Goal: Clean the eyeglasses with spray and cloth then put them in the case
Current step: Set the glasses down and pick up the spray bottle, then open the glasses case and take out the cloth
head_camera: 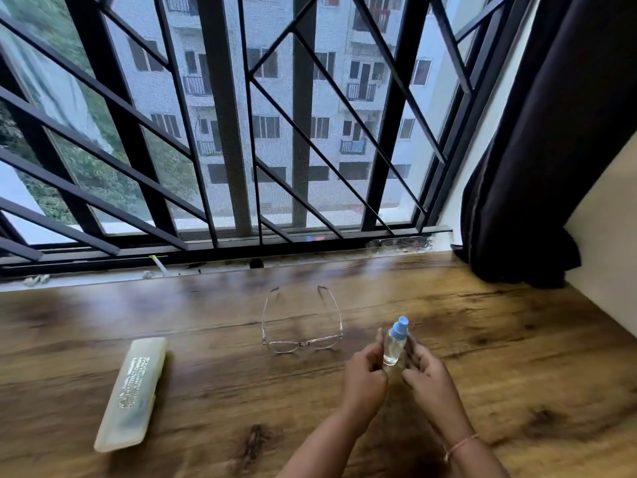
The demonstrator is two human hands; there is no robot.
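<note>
A small clear spray bottle (394, 345) with a blue cap leans slightly, held between my two hands just above the wooden table (517, 357). My left hand (365, 376) has curled fingers and one finger up against the bottle's left side. My right hand (429, 372) touches its right side with its fingertips. The thin-framed eyeglasses (302, 343) lie just left of the bottle, arms unfolded and pointing at the window. A pale yellowish glasses case (132, 391) lies closed at the left. No cloth is in view.
A black window grille (224, 132) runs along the table's far edge, with small bits of debris on the sill (155, 267). A dark curtain (537, 167) hangs at the far right beside a cream wall (606, 257).
</note>
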